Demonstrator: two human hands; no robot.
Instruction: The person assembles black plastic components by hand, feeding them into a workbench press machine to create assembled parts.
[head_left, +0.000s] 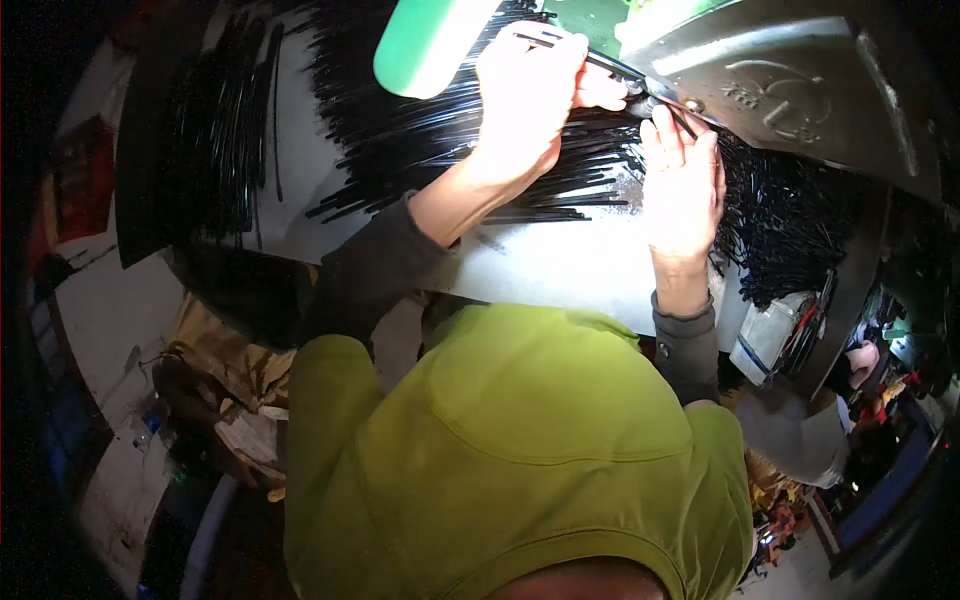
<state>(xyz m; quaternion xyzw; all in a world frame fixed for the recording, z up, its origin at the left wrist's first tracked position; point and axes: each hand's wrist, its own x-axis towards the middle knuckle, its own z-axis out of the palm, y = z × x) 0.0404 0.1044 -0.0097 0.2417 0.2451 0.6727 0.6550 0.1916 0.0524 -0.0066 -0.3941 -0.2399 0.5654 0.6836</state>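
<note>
Under the bright lamp, my left hand [525, 100] is closed around a thin black rod [612, 66], which runs from its fingers toward a grey metal machine cover [790, 85]. My right hand [683, 190] is at the cover's lower edge, its fingers pinching a short dark length [684, 121] that looks like the same rod's other end. Glare washes out both hands, and the spot where the rod meets the machine is partly hidden by fingers. Beneath and left of my left hand lies a wide layer of similar black rods [400, 150] on a pale worktable [540, 260].
A green and white lamp housing [425, 45] hangs over the table's far side. Right of my right hand sits a tangled heap of black pieces [795, 225], with a white box [770, 335] below it. Brown paper or sacking [240, 380] lies at lower left.
</note>
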